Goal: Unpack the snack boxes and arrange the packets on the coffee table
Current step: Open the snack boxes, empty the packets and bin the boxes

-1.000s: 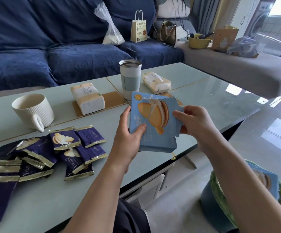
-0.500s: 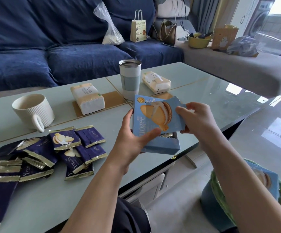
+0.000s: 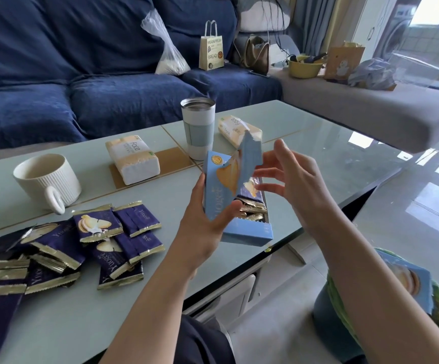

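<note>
Left hand (image 3: 207,227) grips the light-blue cardboard snack box (image 3: 235,206), held above the near edge of the pale glass-topped counter (image 3: 305,143). Torn front flap stands up; dark-blue gold-edged packets (image 3: 249,203) show inside. Right hand (image 3: 291,179) is just beside the flap, fingers spread, holding nothing. More dark-blue packets (image 3: 95,240) lie scattered on the counter to the left, near a white ribbed mug (image 3: 46,182).

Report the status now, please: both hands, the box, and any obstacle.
Left hand grips light blue snack box, torn flap up. Right hand open beside flap, holding nothing. Dark packets visible inside box. Nothing blocks the opening.
</note>
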Motion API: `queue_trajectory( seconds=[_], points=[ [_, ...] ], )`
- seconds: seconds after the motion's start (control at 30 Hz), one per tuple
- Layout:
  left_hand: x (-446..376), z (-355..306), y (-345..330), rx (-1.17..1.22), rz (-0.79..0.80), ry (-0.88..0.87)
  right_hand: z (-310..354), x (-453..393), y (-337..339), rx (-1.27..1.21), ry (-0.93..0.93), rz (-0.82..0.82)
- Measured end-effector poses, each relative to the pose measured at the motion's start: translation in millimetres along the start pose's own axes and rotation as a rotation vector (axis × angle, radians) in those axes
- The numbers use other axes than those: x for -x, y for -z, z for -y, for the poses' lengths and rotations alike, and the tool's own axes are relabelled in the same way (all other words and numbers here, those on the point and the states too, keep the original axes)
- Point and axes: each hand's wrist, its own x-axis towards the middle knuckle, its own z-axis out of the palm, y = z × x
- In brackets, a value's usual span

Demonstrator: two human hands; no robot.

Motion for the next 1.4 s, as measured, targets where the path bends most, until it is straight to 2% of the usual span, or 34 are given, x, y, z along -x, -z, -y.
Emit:
queue_trajectory(
  seconds=[0.07, 0.17, 0.3, 0.4, 0.47, 0.63, 0.83, 1.03, 1.23, 1.4],
  points=[
    [-0.5, -0.6, 1.6, 0.057, -0.015, 0.028, -6.6, -4.5, 3.6, 0.101, 0.039, -0.073],
    [0.6, -2.3, 4.5, 0.104, -0.051, 0.026, -21.3, -6.0, 7.6, 0.47, 0.143, -0.099],
    [2.3, -1.9, 6.1, 0.064, -0.103, 0.049, -32.0, 3.4, 0.9, 0.79, 0.277, 0.071],
    [3.2, -4.8, 5.4, -0.004, -0.103, 0.036, -36.1, 8.3, -4.8, 0.911, 0.295, 0.206],
    [3.6, -5.3, 5.6, -0.023, -0.115, 0.049, -38.4, 8.4, -5.4, 0.965, 0.296, 0.25],
    [1.9, -3.3, 6.9, -0.059, -0.127, 0.054, -40.0, 5.8, -7.3, 1.02, 0.283, 0.23],
    [0.5, 0.9, 8.2, -0.144, -0.13, -0.004, -43.7, 2.7, -13.2, 0.979, 0.245, 0.237],
    [0.4, -0.4, 7.9, -0.113, -0.167, 0.005, -39.4, 3.7, -29.5, 1.14, 0.255, 0.182],
    [-0.8, -4.1, 10.3, 0.044, -0.261, 0.066, -45.8, -0.1, -39.3, 1.302, 0.447, 0.132],
    [-0.8, -3.3, 14.6, 0.121, -0.326, 0.108, -56.3, -5.0, -40.6, 1.234, 0.635, 0.094]
  ],
)
